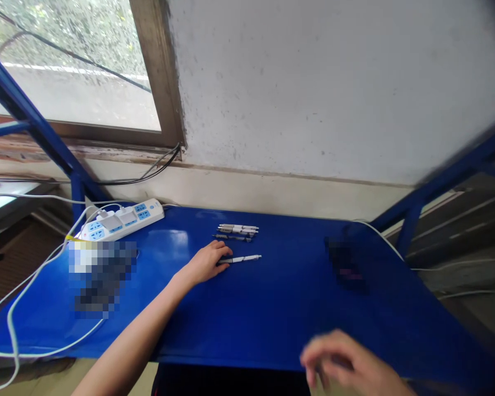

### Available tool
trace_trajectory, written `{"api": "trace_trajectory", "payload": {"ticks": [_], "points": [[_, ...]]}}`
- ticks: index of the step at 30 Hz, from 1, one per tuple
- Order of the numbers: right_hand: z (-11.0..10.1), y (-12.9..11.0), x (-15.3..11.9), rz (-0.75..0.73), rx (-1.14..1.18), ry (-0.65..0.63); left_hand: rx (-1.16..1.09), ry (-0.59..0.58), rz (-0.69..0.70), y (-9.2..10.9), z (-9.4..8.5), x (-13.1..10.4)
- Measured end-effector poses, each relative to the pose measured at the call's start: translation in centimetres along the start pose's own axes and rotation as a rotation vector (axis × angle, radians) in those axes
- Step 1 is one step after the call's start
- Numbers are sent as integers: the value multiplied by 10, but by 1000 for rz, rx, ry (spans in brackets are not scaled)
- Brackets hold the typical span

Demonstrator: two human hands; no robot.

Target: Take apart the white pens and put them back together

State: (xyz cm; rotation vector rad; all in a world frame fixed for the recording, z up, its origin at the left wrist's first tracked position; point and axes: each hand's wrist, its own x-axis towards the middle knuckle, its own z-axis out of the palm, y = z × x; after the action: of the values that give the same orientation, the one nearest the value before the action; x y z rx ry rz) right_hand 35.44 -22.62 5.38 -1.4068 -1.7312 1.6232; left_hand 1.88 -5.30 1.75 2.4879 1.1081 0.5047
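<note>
My left hand (209, 260) rests on the blue tabletop with its fingertips closed round the left end of a white pen (247, 258). The pen's tip under my fingers is partly hidden. Just beyond that hand lie several pens side by side, with a white pen (241, 227) at the back and a dark pen (233, 237) nearest. At the lower right, my right hand (342, 360) hovers by the table's front edge. It is slightly blurred, with its fingers loosely bent and apart, and I see nothing in it.
A white power strip (142, 214) with plugs and white cables sits at the back left. In front of it is a pixelated object (103, 280). A dark pouch-like item (344, 264) lies on the right of the blue table (272, 319). Blue metal bars (408, 220) frame both sides.
</note>
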Motion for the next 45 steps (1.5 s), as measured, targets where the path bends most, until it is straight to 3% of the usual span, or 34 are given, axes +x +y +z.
{"api": "trace_trajectory", "payload": {"ticks": [1, 5, 7, 11, 17, 22, 28, 32, 45], "points": [[-5, -16, 20, -61, 7, 12, -7, 4, 1, -1, 1, 1], [-15, -53, 122, -270, -143, 387, -53, 46, 18, -4, 4, 2], [-15, -53, 167, -357, -238, 511, -85, 79, 19, -6, 2, 2], [-10, -34, 213, -375, -272, 516, -173, 192, -26, -10, -7, 3], [-3, -23, 208, -259, 113, 306, -322, 306, -135, -8, -11, 5], [-3, -32, 202, -217, 347, 285, -535, 306, -282, -2, -6, 7], [-1, -36, 200, -229, 344, 333, -759, 235, -379, -2, -5, 9], [-3, -33, 201, -202, 375, 361, -823, 224, -309, -2, -9, 8], [-6, -33, 198, -171, 455, 361, -769, 206, -329, -2, -12, 7]]}}
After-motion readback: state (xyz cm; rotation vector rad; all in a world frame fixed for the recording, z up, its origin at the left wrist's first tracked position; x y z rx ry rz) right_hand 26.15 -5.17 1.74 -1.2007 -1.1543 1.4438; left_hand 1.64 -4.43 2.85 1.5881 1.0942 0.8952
